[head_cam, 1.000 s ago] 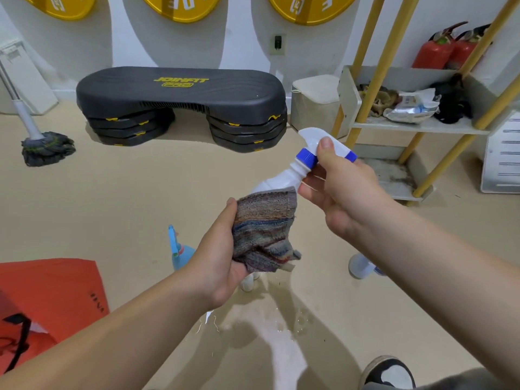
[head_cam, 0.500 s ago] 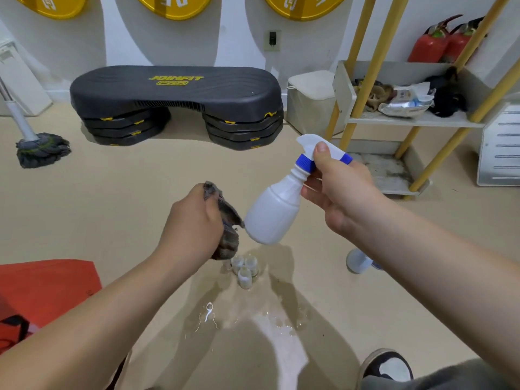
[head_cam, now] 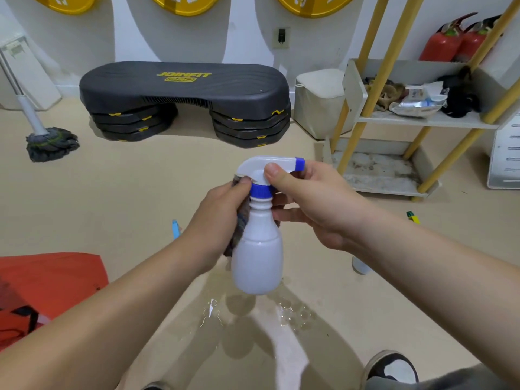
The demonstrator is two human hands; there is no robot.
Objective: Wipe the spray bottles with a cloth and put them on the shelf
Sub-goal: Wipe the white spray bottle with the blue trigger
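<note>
The right hand is gripping a white spray bottle by its trigger head, with the thumb lying on top near the blue collar and the fingers wrapping behind the neck. The bottle is hanging upright above a wet patch on the beige floor. The left hand is holding a dark striped cloth against the left side of the bottle's neck and shoulder. Behind them, a black step platform is sitting by the wall, and a mop is resting to its left. A yellow-legged shelf is standing on the right, carrying rags and packets. An orange bag is lying at lower left.
</note>
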